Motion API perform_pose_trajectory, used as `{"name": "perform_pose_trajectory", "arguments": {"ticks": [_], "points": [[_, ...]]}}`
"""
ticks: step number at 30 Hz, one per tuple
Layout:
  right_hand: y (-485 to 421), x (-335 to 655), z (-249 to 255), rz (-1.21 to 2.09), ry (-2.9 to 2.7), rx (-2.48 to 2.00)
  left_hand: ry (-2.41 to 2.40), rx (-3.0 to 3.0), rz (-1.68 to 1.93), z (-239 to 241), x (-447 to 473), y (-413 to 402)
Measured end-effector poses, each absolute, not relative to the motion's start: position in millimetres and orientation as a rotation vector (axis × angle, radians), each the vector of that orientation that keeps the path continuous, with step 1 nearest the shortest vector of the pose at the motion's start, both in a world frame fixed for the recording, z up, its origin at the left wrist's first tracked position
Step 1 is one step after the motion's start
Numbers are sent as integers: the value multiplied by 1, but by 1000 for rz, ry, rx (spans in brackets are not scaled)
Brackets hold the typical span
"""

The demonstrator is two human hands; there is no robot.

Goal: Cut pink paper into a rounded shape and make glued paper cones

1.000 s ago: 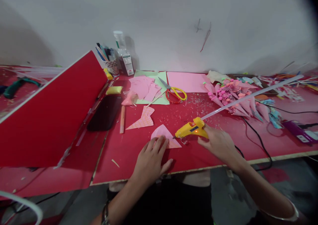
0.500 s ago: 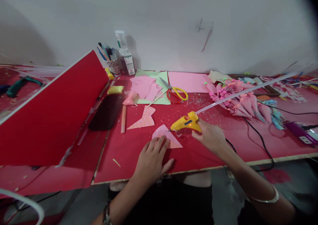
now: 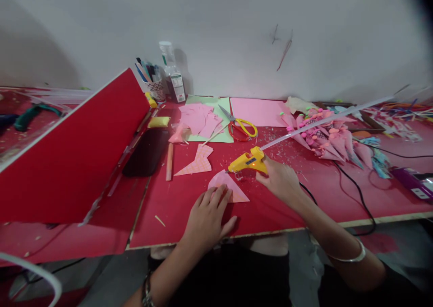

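Note:
My left hand (image 3: 208,214) lies flat with fingers outstretched, its fingertips pressing a pink paper piece (image 3: 237,190) against the red tabletop. In my right hand (image 3: 282,178) is a yellow hot glue gun (image 3: 248,161), a small light glowing on its side. The gun's nozzle is at the upper edge of the pink paper; whether it touches I cannot tell. A long clear glue stick (image 3: 304,128) sticks out of the gun's back toward the upper right. Just beyond my left hand rests another cut piece of checked pink paper (image 3: 198,161).
Scissors (image 3: 241,126) and pink cutouts (image 3: 199,117) lie on a green sheet (image 3: 216,137). Several pink paper cones (image 3: 328,140) are heaped at right, near a black cord (image 3: 355,189) and purple power strip (image 3: 411,183). At left stand a red board (image 3: 84,153), a phone (image 3: 147,153) and a bottle (image 3: 176,83).
My right hand has moved the glue gun left and slightly up, its nozzle shifting along the paper's edge toward the top. My left hand stays in place on the paper.

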State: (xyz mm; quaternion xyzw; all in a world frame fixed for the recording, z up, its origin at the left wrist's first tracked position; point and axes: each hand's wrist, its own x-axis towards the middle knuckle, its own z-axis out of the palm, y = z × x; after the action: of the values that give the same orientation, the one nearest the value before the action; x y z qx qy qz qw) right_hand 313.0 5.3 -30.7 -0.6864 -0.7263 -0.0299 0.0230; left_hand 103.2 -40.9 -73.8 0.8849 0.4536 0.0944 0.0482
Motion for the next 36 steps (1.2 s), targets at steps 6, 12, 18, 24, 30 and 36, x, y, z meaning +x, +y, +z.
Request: {"name": "perform_pose_trajectory", "arguments": {"ticks": [6, 12, 18, 24, 30, 36], "points": [[3, 314, -29, -56, -2248, -2138, 1390, 2690, 304, -72, 103, -41], [-7, 322, -29, -20, -2261, -2132, 1388, 2690, 301, -72, 104, -41], [-21, 333, -32, -8, -2258, -2150, 1397, 2701, 289, -71, 104, -42], [-37, 345, -33, -11, -2275, -2149, 1403, 2701, 272, -71, 104, -42], [-50, 353, -29, -45, -2272, -2120, 1401, 2714, 288, -73, 104, -42], [-59, 359, -26, -12, -2258, -2127, 1395, 2743, 325, -75, 103, -42]]}}
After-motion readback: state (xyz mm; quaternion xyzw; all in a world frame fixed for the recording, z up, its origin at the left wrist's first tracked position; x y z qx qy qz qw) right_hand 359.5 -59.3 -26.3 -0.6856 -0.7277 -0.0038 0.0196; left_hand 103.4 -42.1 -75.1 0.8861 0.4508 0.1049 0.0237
